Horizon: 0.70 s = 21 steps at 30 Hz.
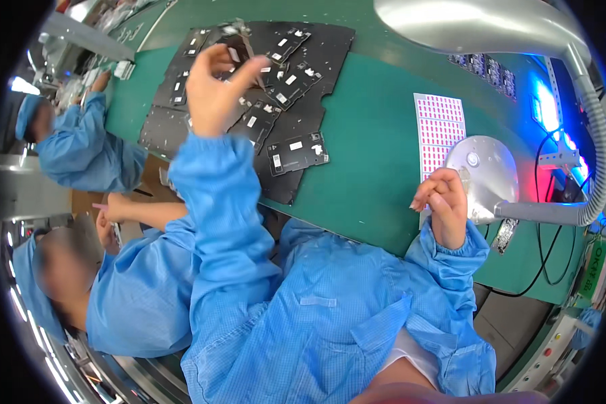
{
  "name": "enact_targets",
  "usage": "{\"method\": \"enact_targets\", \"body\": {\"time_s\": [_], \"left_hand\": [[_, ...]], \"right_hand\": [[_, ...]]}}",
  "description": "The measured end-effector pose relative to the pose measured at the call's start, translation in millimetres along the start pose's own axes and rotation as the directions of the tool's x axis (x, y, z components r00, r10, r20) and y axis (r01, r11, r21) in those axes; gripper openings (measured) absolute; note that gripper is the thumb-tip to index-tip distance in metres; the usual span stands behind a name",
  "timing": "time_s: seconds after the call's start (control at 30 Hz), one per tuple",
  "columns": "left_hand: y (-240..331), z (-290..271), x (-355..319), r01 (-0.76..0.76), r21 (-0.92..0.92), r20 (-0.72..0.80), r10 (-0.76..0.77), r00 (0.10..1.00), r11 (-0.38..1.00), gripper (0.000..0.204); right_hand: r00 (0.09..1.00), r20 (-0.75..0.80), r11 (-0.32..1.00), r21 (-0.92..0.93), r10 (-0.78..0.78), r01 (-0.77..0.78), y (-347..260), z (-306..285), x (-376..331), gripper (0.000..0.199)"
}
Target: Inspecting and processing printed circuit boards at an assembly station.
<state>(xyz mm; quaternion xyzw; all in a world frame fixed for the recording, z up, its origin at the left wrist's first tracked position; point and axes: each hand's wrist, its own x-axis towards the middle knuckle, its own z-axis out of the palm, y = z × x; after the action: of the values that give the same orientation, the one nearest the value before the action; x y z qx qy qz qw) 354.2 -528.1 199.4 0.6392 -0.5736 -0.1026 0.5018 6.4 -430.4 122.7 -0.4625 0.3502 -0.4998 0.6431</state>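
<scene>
Probably best handled by their edges, the dark panels (297,153) lie on the black mat (333,50) at eleven o'clock, below the wide-curved left hand (212,94); the right hand (448,205) curls loosely at three, both grips unclear.

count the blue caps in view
2: one cap on the farther person at upper left, another cap on the nearer person at lower left. More may be hidden.

Head-worn fisheye view, looking down onto the green table (374,148)

Dark lettering (592,260) marks the green sign (594,271); labels (295,145) on black panels (300,159) are illegible.
</scene>
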Motion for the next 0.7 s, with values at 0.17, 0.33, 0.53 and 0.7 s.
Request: {"method": "enact_targets", "body": {"time_s": [0.17,0.33,0.53,0.7], "left_hand": [[-70,13,88,0.181,0.334,0.172,-0.249,0.953,0.925,0.062],[-125,40,140,-0.065,0.622,0.319,-0.177,0.931,0.781,0.061],[-128,76,179,-0.229,0.534,0.417,-0.018,0.909,0.814,0.078],[-40,194,140,-0.595,-0.195,0.701,0.535,0.471,0.78,0.06]], "right_hand": [[0.996,0.076,0.997,-0.055,0.054,-0.05,6,7,-11,0.021],[0.989,0.138,0.998,-0.013,0.055,-0.054,-3,11,-16,0.015],[0.981,0.191,0.986,-0.146,-0.047,0.076,9,9,-9,0.016],[0.983,0.158,0.955,-0.269,-0.089,0.129,3,4,-7,0.014]]}}
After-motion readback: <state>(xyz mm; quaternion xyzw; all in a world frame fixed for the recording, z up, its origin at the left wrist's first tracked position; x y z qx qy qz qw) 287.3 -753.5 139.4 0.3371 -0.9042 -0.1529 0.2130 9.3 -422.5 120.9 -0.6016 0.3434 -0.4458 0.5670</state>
